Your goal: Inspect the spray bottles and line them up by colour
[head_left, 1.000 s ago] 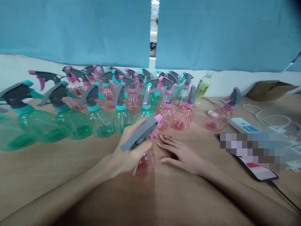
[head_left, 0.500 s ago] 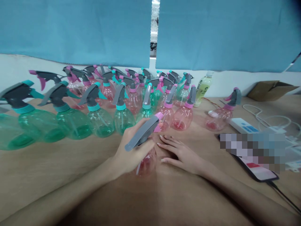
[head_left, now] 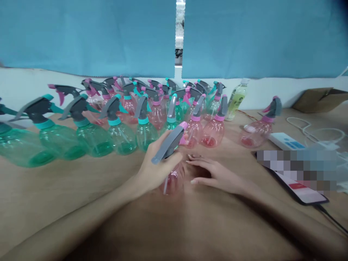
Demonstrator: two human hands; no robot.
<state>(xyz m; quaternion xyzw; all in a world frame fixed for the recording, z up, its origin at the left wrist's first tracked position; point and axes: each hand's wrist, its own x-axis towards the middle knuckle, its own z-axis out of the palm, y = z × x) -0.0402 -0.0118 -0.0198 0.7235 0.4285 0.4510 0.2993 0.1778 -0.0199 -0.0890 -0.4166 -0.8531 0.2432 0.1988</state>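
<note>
My left hand [head_left: 160, 163] is wrapped round the neck of a pink spray bottle [head_left: 174, 183] with a grey and pink trigger head. The bottle stands upright on the wooden table, its nozzle pointing away to the right; its collar is hidden by my fingers. Just right of it, my right hand [head_left: 214, 172] rests low at the table, fingers apart and holding nothing. Beyond my hands stands a row of green spray bottles [head_left: 122, 137] with turquoise collars. A pink spray bottle [head_left: 213, 132] stands at the row's right end.
More spray bottles crowd behind the front row. A drink bottle [head_left: 236, 99] stands by the wall, and a single pink spray bottle [head_left: 257, 132] stands apart. At right lie a phone [head_left: 312, 195] on a cable, a white power strip [head_left: 285, 140], white cords and a cardboard box [head_left: 312, 100].
The whole view has shifted slightly, so the bottles on the left appear farther right. My left hand keeps its grip on the pink spray bottle; my right hand stays beside it.
</note>
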